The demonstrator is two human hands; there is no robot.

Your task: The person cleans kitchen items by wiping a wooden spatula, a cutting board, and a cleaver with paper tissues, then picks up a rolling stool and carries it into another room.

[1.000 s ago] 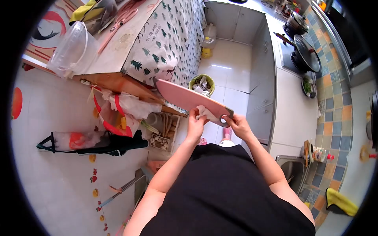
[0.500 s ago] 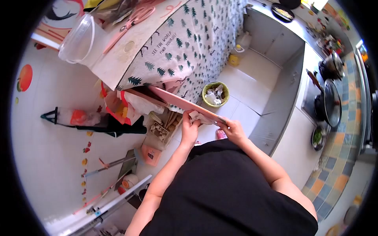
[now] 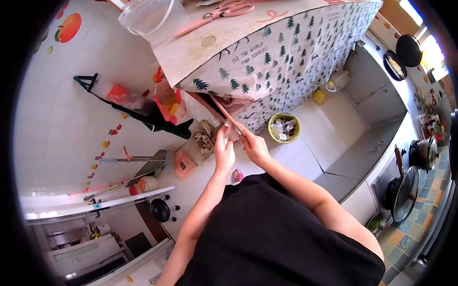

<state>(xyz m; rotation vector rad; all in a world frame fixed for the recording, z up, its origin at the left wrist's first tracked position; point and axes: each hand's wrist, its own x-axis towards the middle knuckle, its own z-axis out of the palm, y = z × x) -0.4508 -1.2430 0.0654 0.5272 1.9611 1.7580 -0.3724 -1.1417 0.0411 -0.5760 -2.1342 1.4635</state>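
My left hand [image 3: 224, 151] is closed on a crumpled white tissue [image 3: 232, 132], which lies against a thin pink panel [image 3: 222, 109]. That panel looks like a cabinet door and sticks out from under the patterned tablecloth [image 3: 267, 62], with a dark gap beside it. On the panel's near end, my right hand [image 3: 255, 147] grips the edge, thumb and fingers on either side. Both hands are close together, and their fingers partly hide the tissue and the panel's end.
A lined trash bin [image 3: 285, 127] stands on the floor to the right of the hands. Pink scissors [image 3: 214, 18] and a clear bucket [image 3: 150, 16] lie on the table. A red-handled bag [image 3: 167, 100] and a crate of mushroom-like food [image 3: 202, 140] are at the left.
The view has turned, so the table and bin appear farther right. The panel now points more toward me and looks shorter, and my hands have come closer together, the right moving left.
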